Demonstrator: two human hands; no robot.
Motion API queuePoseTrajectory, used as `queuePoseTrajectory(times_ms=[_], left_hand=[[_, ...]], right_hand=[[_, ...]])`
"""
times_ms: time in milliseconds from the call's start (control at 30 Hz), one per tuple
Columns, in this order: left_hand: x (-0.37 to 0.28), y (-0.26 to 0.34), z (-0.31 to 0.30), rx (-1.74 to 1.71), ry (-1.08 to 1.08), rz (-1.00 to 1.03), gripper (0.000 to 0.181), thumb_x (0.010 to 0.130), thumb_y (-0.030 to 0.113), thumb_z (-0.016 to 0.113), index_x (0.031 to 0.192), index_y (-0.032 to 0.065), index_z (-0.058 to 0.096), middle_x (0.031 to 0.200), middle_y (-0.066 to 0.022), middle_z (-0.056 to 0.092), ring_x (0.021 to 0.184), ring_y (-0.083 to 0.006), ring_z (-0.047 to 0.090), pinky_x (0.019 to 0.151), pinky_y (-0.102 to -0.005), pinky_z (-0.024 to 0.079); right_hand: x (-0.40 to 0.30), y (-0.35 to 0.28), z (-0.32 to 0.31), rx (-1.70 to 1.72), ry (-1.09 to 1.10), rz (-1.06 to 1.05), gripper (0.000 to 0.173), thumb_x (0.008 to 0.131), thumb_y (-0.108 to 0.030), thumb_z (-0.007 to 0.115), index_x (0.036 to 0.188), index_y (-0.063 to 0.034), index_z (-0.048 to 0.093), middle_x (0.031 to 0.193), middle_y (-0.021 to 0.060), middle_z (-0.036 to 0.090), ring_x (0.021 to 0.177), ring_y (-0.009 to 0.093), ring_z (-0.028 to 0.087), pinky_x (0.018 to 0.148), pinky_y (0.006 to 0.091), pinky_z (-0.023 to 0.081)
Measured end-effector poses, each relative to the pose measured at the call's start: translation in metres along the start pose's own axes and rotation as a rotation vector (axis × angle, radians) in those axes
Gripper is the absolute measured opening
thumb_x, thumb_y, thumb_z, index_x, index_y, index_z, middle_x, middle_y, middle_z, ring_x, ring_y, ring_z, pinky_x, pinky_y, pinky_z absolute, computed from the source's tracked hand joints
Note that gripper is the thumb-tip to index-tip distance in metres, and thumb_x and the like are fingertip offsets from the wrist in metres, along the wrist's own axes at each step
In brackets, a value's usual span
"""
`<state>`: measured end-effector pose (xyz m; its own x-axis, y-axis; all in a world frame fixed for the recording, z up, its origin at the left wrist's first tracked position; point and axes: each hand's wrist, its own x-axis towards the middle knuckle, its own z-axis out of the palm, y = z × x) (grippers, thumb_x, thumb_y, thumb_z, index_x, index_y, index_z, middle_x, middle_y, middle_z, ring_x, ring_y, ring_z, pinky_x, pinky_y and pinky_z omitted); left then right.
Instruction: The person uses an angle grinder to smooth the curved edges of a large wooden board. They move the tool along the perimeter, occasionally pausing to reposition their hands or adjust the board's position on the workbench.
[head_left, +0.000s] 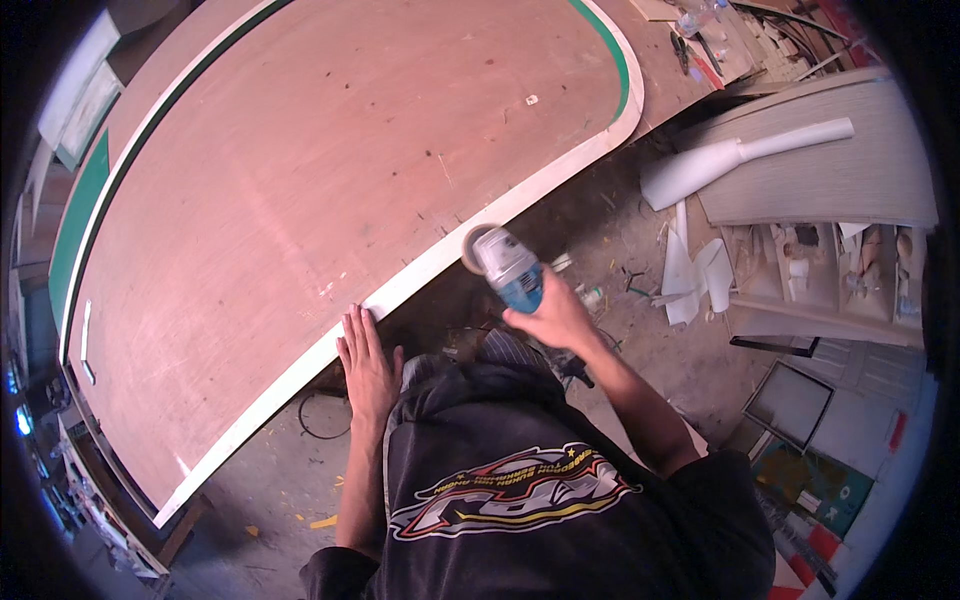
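Note:
My right hand (559, 311) grips a blue and silver angle grinder (514, 270) by its body. The grinder's round disc (474, 244) meets the outer side of a long white strip (427, 266), which runs along the near side of a reddish-brown wooden table (300, 172). Whether the disc spins, I cannot tell. My left hand (367, 367) lies flat with its fingers on the white strip, to the left of the grinder. At its right end the strip bends round in a curve lined with green (622, 71).
A clear plastic bottle (694, 21) and pliers (679, 51) lie at the table's far right. Right of me, a rolled white sheet (694, 172) rests on a grey panel (817, 165) above an open compartmented unit (810, 270). Scraps litter the floor (637, 225). A dark-framed panel (789, 405) lies lower right.

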<state>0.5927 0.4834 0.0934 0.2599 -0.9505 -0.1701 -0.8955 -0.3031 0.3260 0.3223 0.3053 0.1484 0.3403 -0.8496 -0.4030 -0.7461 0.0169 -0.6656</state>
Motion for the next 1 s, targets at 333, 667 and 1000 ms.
queuePoseTrajectory(times_ms=[333,667,1000], left_hand=[[0.033,0.055,0.011,-0.035,0.015,0.005,0.089,0.093,0.024,0.068,0.16,-0.002,0.018,0.168,-0.0218,0.019,0.157,-0.0381,0.015,0.125,-0.0541,0.019],[0.072,0.11,0.023,-0.029,-0.006,0.012,0.088,0.092,0.02,0.068,0.161,-0.0011,0.018,0.168,-0.0211,0.019,0.157,-0.038,0.015,0.125,-0.054,0.02],[0.086,0.138,0.032,-0.014,-0.039,0.01,0.089,0.092,0.02,0.069,0.161,-0.0018,0.017,0.168,-0.0214,0.018,0.157,-0.0369,0.015,0.125,-0.0524,0.021]], right_hand=[[0.068,0.062,-0.106,0.169,0.177,0.157,0.06,0.068,-0.029,0.088,0.113,0.0028,0.064,0.105,0.0204,0.072,0.097,0.033,0.071,0.089,0.0408,0.055],[0.048,0.06,-0.106,-0.038,-0.039,0.054,0.072,0.07,-0.035,0.086,0.121,0.0047,0.054,0.113,0.0296,0.067,0.109,0.046,0.066,0.094,0.0493,0.053],[0.138,0.14,-0.229,0.126,0.197,0.182,0.057,0.066,-0.031,0.087,0.108,0.0022,0.067,0.105,0.019,0.073,0.101,0.03,0.071,0.089,0.039,0.053]])
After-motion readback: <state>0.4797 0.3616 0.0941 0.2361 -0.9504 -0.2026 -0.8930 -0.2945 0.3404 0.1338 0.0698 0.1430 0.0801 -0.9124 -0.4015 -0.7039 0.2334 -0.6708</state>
